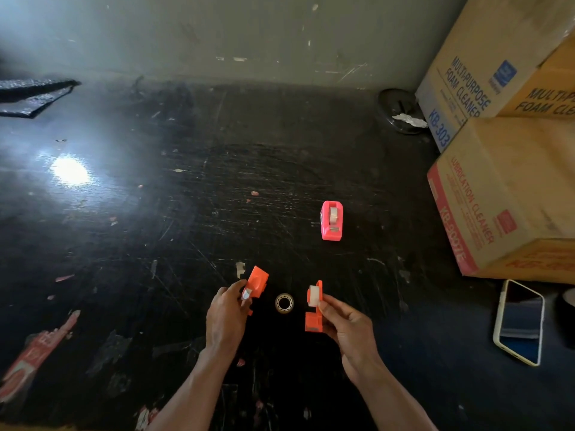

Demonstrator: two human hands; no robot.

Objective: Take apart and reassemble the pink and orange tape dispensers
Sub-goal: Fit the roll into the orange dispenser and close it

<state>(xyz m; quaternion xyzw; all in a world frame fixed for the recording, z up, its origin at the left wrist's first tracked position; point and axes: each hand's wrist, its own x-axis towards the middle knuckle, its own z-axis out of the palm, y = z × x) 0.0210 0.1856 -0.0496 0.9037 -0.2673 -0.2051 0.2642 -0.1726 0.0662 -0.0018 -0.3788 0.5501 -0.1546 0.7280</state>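
Orange dispenser is sitting apart in two halves, one per hand, both held just above the black scratched tabletop (186,188) near 6 o'clock. Left hand (225,315) is gripping one orange half-shell (257,283) w/ thumb and fingertips closed on its lower end, shell tilting up toward 1 o'clock. Right hand (345,326) is pinching the other orange half (314,318), fingers closed on it beside the white hub (313,295) at its top. Clear tape roll (284,303) is lying flat on the table btwn the two hands, touching neither. Pink dispenser (332,220) is standing whole, tape inside, at approx 1 o'clock from the roll, well apart. Cardboard boxes (510,188) are stacking at 3 o'clock; a phone (519,321) is lying near them at 4 o'clock.
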